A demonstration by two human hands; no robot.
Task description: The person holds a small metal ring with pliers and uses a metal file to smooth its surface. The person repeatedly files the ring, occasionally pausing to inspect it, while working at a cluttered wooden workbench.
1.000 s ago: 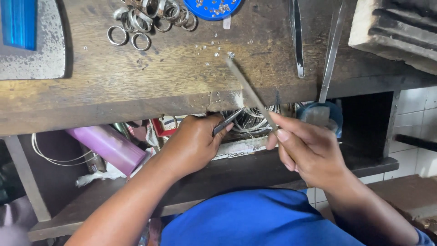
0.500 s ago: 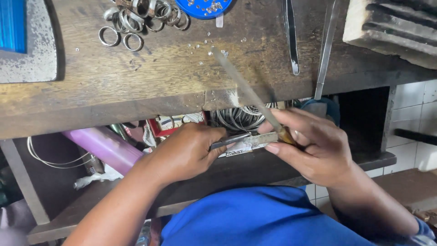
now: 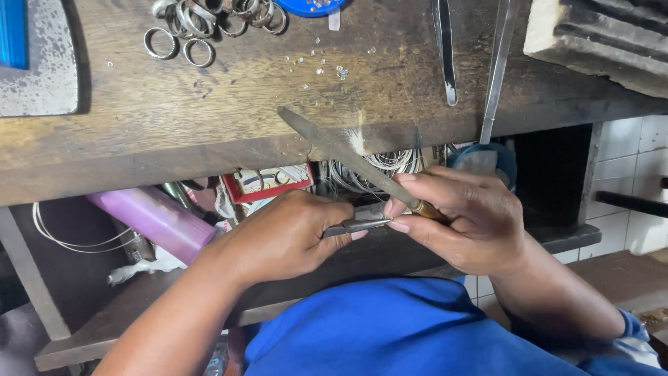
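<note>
My dull grey metal file (image 3: 341, 150) looks rough, the worn brown wooden bench (image 3: 229, 111) matt, the silver metal rings (image 3: 202, 24) shiny.

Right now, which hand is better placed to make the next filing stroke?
Right, probably. The right hand grips the file by its handle, blade angled up over the bench edge. The left hand is occupied holding the pliers.

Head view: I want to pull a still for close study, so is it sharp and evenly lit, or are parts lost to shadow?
Head view: the worn wooden bench top is bright and sharp, down to the loose metal rings; the left hand, right hand and flat grey metal file show no motion blur; the recess under the bench falls into deep shadow.
</note>
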